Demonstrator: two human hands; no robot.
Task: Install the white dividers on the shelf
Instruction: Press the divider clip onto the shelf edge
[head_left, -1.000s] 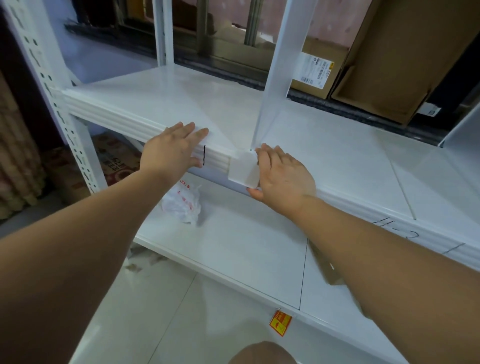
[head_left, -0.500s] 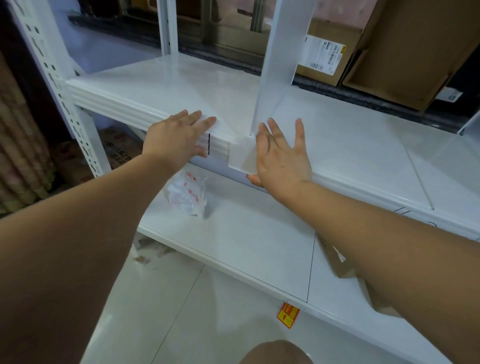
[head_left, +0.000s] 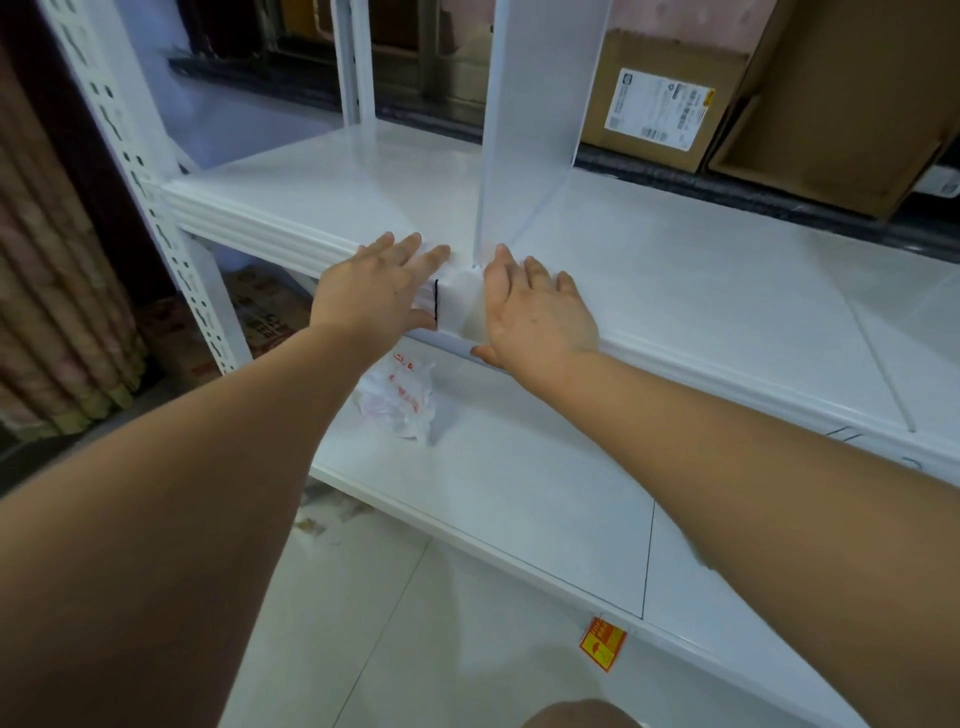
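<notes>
A white translucent divider (head_left: 530, 119) stands upright on the white shelf (head_left: 701, 291), its front tab (head_left: 460, 306) hooked over the shelf's front lip beside a black pen mark (head_left: 436, 306). My left hand (head_left: 379, 291) lies flat on the shelf edge just left of the tab, fingers straight. My right hand (head_left: 535, 312) lies flat on the shelf just right of the divider's foot, fingers spread, thumb under the lip.
A lower shelf board (head_left: 519, 483) carries a crumpled white plastic bag (head_left: 397, 400). A perforated white upright (head_left: 135, 171) stands at the left. Cardboard boxes (head_left: 670, 98) sit behind the shelf. An orange sticker (head_left: 602, 642) hangs at the lower shelf's edge.
My right hand went from curled against the divider tab to flat on the shelf. The view shifted closer and the left hand slid slightly toward the tab.
</notes>
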